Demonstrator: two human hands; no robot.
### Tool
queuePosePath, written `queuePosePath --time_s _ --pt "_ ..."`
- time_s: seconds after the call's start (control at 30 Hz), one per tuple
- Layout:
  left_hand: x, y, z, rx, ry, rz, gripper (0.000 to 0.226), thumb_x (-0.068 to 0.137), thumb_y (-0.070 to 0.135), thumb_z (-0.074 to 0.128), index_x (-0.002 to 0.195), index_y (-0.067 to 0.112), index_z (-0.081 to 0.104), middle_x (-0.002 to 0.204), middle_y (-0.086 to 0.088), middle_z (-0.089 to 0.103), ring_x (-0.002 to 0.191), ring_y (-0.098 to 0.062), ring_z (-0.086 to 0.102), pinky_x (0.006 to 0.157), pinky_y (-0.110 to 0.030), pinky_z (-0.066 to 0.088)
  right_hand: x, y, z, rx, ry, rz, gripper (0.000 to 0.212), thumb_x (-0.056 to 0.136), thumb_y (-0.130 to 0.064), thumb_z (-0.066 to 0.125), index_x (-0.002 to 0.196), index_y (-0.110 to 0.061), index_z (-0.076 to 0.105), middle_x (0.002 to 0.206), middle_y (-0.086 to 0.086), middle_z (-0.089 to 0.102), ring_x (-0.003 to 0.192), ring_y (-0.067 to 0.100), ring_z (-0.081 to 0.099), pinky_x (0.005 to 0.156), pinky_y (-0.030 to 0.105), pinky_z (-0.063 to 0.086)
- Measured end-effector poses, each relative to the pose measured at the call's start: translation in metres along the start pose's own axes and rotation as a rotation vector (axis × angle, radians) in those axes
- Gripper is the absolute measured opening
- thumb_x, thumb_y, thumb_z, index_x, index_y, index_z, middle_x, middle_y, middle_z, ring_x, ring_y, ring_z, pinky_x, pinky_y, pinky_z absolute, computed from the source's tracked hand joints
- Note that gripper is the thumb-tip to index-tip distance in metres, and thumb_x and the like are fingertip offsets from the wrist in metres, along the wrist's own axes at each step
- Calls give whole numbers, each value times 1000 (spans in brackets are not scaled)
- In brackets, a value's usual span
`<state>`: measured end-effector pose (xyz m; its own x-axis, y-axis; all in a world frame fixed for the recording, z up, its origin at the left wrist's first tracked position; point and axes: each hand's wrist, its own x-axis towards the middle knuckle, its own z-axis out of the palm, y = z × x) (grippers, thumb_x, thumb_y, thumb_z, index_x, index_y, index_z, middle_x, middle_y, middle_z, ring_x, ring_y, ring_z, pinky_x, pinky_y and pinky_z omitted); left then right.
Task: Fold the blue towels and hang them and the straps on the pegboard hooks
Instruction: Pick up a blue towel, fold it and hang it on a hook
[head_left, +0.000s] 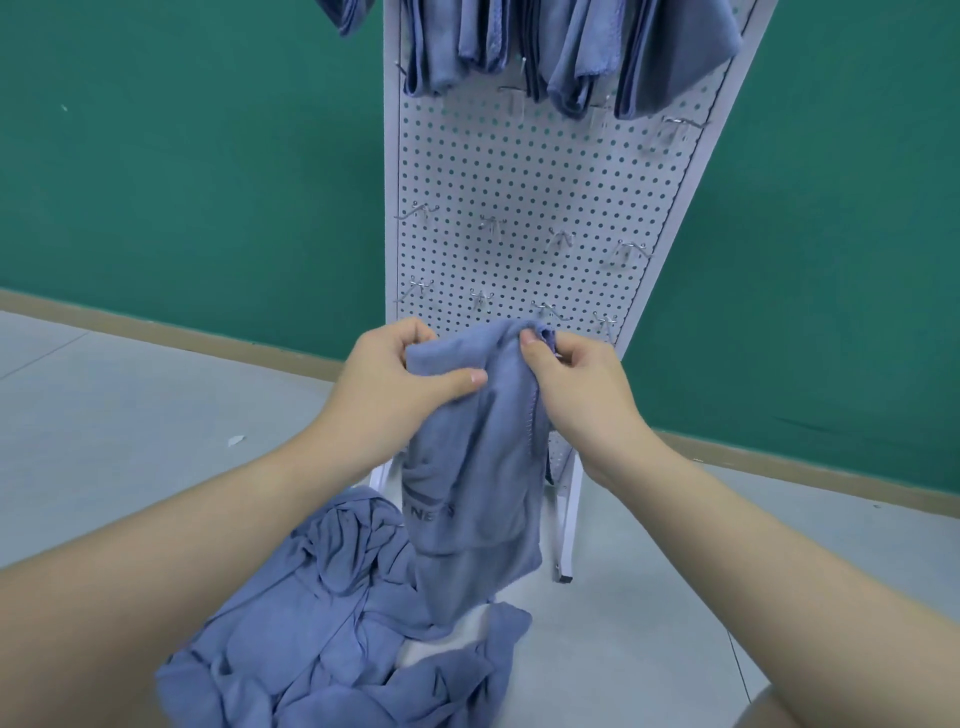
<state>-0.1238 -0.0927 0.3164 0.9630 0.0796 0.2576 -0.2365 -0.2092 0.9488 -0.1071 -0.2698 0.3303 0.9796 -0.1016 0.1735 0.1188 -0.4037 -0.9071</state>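
A blue towel (475, 488) hangs down in front of the white pegboard (524, 176), held up by both hands at its top edge. My left hand (392, 376) grips the towel's left top corner, thumb pressed on the cloth. My right hand (576, 382) pinches the right top corner beside it. A dark printed logo shows on the towel's lower half. Several folded blue towels (571, 52) hang from hooks along the top of the pegboard. Empty metal hooks (491, 223) stick out in two rows at mid board. No straps can be seen.
A crumpled heap of blue towels (332, 639) lies on the grey floor at the pegboard's foot. The stand's white leg (566, 525) reaches the floor at right. A green wall (182, 156) with a tan skirting stands behind. A small white scrap (236, 440) lies on the floor at left.
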Motion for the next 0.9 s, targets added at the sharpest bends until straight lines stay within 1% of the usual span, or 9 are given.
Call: queuePosePath --time_s 0.13,0.23,0.33,0.43,0.5,0.57,0.63,0.73,0.9 --pt "0 -7 -1 69 54 -45 39 82 12 82 71 14 45 59 6 41 54 -9 35 49 -20 30 -6 -5 11 -9 -123 -52 58 88 -51 60 77 6 53 66 12 47 64 19 44 61 46 47" --pt "1 -7 -2 22 134 -74 42 86 15 76 68 19 38 59 6 32 56 -12 28 50 -26 25 -11 -6 18 38 -197 -86 48 94 -37 66 80 8 63 71 28 60 64 26 59 69 55 62" --pt "2 -6 -3 7 171 -65 40 85 20 75 69 19 38 63 2 35 63 -17 32 60 -31 28 -14 -4 25 5 -204 -126 46 93 -38 65 73 4 65 73 25 69 74 42 71 75 59 61" --pt "0 -4 -1 48 167 -21 36 85 22 75 72 13 43 64 1 41 64 -17 36 61 -33 32 -15 -1 29 -30 -212 -160 45 96 -35 62 75 5 62 74 25 67 67 32 70 76 59 60" --pt "-3 -2 1 41 164 -7 35 87 20 75 73 14 44 61 5 43 60 -14 36 59 -31 33 -16 -2 29 -42 -194 -176 48 93 -39 60 73 5 59 72 27 63 60 25 59 75 61 59" --pt "-5 -1 3 18 154 8 34 87 16 76 73 12 46 60 7 47 58 -13 39 58 -31 35 -16 -3 28 -35 -166 -173 50 89 -43 59 70 3 56 71 29 60 62 20 51 74 63 58" --pt "-8 -1 5 2 135 31 25 87 14 76 81 7 54 67 1 58 62 -13 48 62 -32 43 -16 -6 25 -35 -148 -169 48 91 -40 60 71 3 57 72 31 59 61 25 51 74 64 56" --pt "-11 1 7 -6 157 64 9 88 9 76 89 9 66 81 -4 73 70 -12 62 70 -35 54 -16 -7 20 -49 -139 -166 53 88 -44 56 79 8 61 79 32 64 68 43 63 74 63 56" --pt "-14 6 7 -43 223 90 10 86 10 78 82 18 77 78 0 76 73 -12 66 77 -39 59 -18 -10 17 -98 -133 -202 50 92 -41 56 79 7 63 80 30 65 70 43 66 74 59 57"
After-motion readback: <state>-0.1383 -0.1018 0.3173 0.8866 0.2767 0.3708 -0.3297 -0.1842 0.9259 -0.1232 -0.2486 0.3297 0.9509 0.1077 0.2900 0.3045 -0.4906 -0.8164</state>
